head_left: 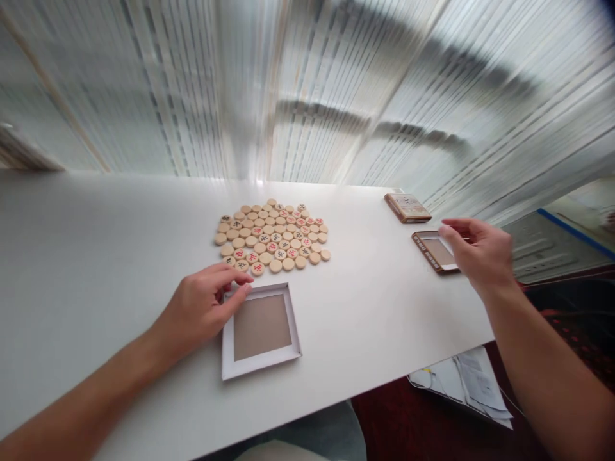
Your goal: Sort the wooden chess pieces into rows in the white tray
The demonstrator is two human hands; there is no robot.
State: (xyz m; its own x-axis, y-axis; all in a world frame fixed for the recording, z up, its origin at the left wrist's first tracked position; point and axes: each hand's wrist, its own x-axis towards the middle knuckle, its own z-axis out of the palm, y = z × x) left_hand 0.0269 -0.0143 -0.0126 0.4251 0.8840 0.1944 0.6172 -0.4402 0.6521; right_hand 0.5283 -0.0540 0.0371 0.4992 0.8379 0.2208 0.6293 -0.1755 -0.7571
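Note:
My left hand (211,298) is closed at the upper left of a shallow open white box (228,355), thumb and fingers at its far rim. The box lies flat, its grey-brown bottom showing. Just beyond that hand, round wooden Chinese chess pieces (272,237) spread in one layer, some with red or black characters up, others blank side up. My right hand (480,250) is closed at the far rim of a smaller brown box part (427,254) with a white inside. My fingers and palm cover its right side.
A closed patterned brown box (407,208) lies at the table's back right. Vertical blinds (250,89) hang behind the white table (360,307). Below its front right edge are papers (471,381). Beyond the right end is a grey panelled surface (542,246).

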